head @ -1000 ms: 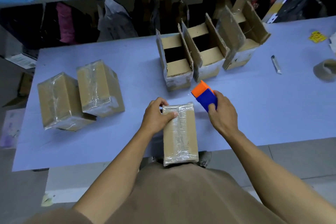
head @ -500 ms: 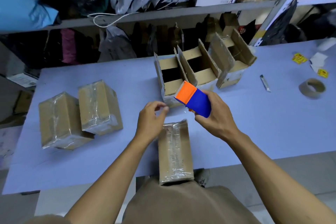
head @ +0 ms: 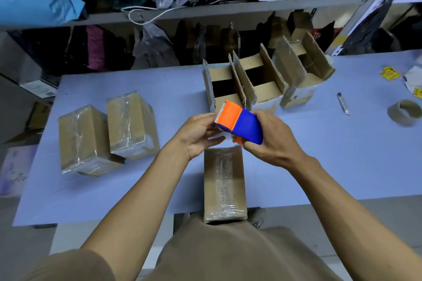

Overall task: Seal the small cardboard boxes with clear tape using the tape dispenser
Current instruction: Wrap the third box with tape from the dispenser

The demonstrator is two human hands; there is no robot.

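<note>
My right hand grips the blue body of the blue and orange tape dispenser, held in the air above the table. My left hand is at the dispenser's orange toothed head, its fingers pinching the clear tape end there. Just below both hands, a tape-wrapped small cardboard box lies at the table's near edge against my body; neither hand touches it. Two more taped boxes lie at the left. Three open boxes stand at the back with flaps up.
A nearly spent tape roll and a small metal cutter lie at the right of the blue table, with yellow stickers beyond. Cluttered shelves of bags stand behind the table.
My left hand let go of the near box and rose to the dispenser's head. My right hand lifted the dispenser up and left, over the box.
</note>
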